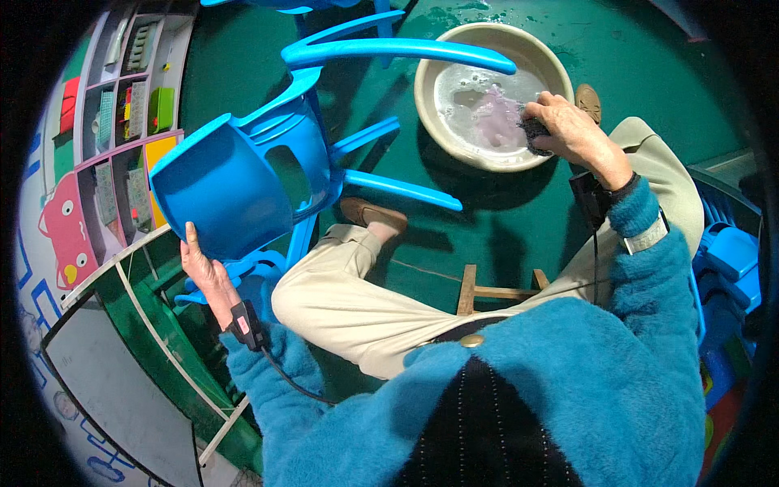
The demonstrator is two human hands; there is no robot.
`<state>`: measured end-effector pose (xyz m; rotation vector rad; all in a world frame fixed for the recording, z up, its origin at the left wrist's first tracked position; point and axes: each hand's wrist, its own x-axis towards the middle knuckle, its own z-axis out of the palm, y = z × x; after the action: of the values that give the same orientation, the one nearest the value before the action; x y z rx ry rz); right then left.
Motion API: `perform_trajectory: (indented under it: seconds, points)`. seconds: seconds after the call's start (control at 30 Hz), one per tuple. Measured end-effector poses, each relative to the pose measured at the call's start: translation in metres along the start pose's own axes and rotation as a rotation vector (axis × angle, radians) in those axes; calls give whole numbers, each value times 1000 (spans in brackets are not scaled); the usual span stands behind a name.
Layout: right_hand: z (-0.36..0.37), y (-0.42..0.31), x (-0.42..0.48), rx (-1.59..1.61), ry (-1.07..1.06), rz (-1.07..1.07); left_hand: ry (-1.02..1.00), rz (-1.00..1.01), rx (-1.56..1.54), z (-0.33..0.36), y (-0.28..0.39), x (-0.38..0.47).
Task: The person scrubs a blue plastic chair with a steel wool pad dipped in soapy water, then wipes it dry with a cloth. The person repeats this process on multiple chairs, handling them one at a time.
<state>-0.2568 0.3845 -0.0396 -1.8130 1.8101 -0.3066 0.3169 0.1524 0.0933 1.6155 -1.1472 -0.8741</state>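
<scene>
My left hand (207,271) grips the edge of a blue plastic child's chair (219,182), thumb on its broad panel. The chair is tipped, with its legs pointing right, and one leg reaches over a round beige basin (426,109). Cloudy, sudsy water (496,119) fills part of the basin. At the basin's right rim my right hand (563,128) holds a dark, mesh-like scrubber (535,135), partly hidden by the fingers.
Shelves (131,79) with toys and boxes stand at the left, above a white board (122,365) in a frame. More blue chairs (727,255) are at the right. A wooden stool (467,289) shows beneath me. Water spots wet the green floor (645,67) around the basin.
</scene>
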Motion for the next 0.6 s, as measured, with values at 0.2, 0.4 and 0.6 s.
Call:
perform_trajectory:
  seconds: [0.2,0.4,0.6]
  points:
    - [1,3,-2,13,27,-5,-19,-17,35,-15,-28,0]
    - [8,5,-4,9,-16,17,-4,-17,-30,-50,-70,22]
    - [18,10,-3,-12,-72,39,-37,-103,-107,-83,-108,42]
